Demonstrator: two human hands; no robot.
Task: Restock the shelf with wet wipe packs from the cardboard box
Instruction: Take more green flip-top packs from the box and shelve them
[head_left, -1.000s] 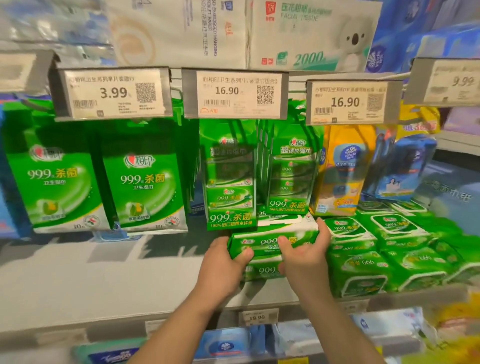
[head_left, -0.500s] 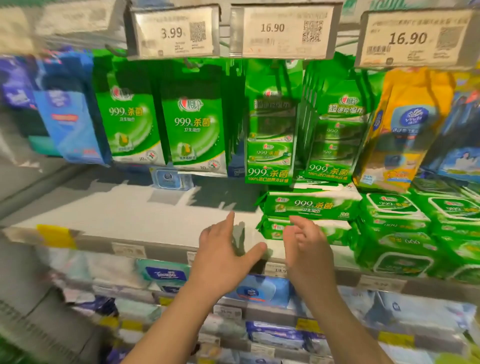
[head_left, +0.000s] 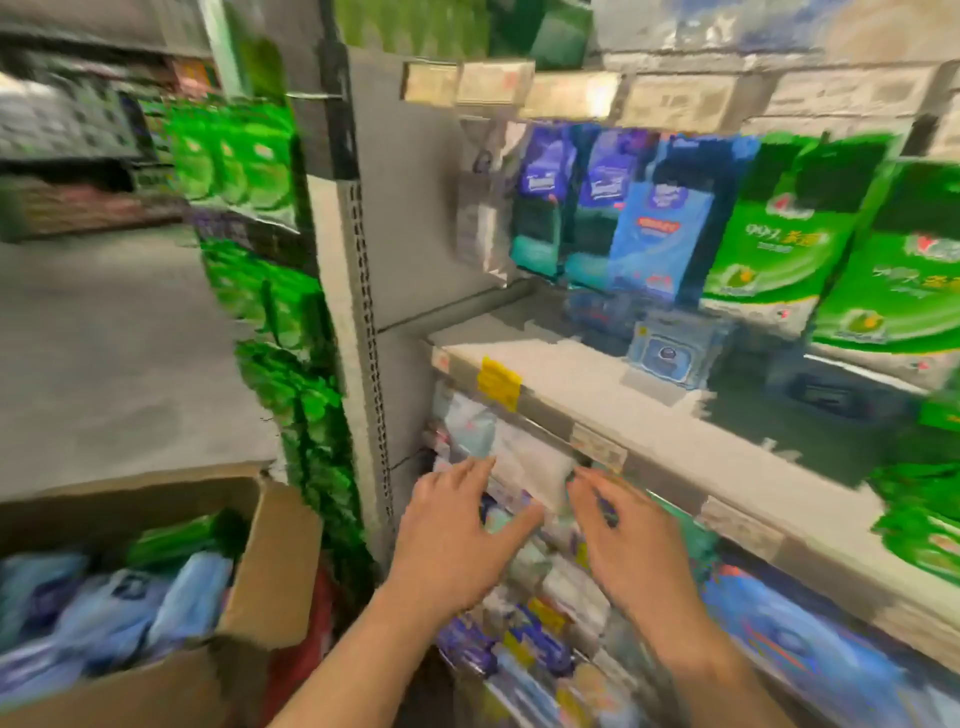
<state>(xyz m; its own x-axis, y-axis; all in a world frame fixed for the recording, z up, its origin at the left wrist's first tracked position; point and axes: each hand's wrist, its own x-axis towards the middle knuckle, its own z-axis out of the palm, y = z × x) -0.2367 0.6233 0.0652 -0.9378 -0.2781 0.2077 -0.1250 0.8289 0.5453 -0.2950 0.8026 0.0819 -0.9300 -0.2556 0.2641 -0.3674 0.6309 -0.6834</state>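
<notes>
The picture is blurred by motion. My left hand (head_left: 457, 535) and my right hand (head_left: 631, 540) hover empty with fingers spread, below the front edge of the grey shelf (head_left: 597, 410). An open cardboard box (head_left: 270, 571) stands at the lower left, holding blue and green wet wipe packs (head_left: 119, 603). Green wet wipe packs (head_left: 779, 244) hang above the shelf at the right, and more green packs (head_left: 924, 525) lie on the shelf at the far right edge.
Blue hanging packs (head_left: 660, 228) fill the back of the shelf. A grey upright post (head_left: 363, 322) divides this bay from green packs (head_left: 291, 364) on the left. Lower shelves (head_left: 545, 613) hold white and blue packs. A yellow tag (head_left: 498, 382) marks the shelf edge.
Both hands let go of the green pack laid on the stack and drew back from the shelf. The view swung left and down, bringing the cardboard box into sight.
</notes>
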